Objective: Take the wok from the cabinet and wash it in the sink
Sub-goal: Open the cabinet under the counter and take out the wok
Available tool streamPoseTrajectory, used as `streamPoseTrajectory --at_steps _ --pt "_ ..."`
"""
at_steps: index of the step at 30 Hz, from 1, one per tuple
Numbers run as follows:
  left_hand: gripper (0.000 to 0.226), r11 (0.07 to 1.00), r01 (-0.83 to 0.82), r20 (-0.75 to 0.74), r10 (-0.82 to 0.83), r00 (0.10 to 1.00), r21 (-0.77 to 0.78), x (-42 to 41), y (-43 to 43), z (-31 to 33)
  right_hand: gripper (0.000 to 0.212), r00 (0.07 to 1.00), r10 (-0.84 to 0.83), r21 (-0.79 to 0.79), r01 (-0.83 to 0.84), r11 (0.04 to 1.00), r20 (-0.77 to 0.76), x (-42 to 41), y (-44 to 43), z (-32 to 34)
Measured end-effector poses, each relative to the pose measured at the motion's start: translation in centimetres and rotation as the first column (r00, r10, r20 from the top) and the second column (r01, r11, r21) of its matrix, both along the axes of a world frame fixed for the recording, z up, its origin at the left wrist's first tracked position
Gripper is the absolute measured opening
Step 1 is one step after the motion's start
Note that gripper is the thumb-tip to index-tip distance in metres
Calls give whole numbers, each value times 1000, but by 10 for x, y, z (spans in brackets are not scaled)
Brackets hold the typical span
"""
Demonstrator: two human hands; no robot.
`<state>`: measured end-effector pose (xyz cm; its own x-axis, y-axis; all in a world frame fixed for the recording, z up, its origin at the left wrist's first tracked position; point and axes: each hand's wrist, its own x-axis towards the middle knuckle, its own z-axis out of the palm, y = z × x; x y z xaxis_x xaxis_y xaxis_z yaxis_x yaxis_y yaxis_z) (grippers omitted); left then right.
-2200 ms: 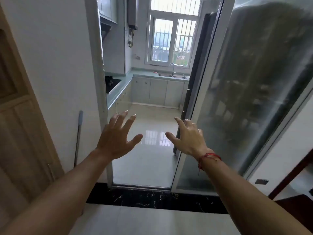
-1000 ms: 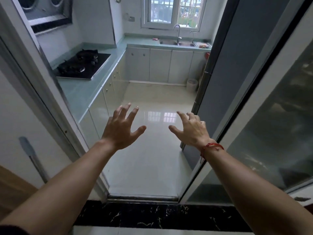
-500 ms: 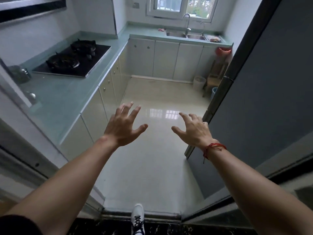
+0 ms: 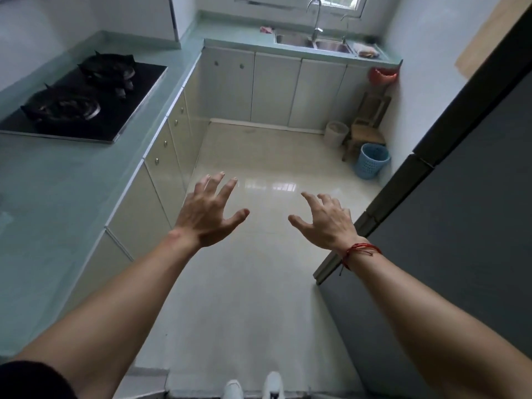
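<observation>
Your arms are bare to above the elbow. A thin red string bracelet circles your right wrist, a dark sleeve edges your left upper arm, and you wear white shoes.

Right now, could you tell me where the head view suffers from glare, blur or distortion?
Head view: window glare reflects off the glossy floor tiles just beyond the hands; the wide-angle lens bows the countertop and fridge edges outward; the far sink and the faucet are slightly soft; light is even daylight, with no hard shadows.
</observation>
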<state>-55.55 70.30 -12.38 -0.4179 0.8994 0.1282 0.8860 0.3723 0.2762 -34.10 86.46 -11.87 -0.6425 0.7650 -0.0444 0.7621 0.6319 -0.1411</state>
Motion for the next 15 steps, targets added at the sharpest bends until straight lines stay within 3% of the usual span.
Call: streamPoseTrajectory --at_steps 7,15 --pt "95 998 -66 10 66 998 -21 -31 58 -18 72 997 73 -12 -73 997 -8 -47 76 -19" --pt "95 959 -275 43 278 959 -68 -64 112 -40 72 965 258 -39 -257 966 39 -113 167 -42"
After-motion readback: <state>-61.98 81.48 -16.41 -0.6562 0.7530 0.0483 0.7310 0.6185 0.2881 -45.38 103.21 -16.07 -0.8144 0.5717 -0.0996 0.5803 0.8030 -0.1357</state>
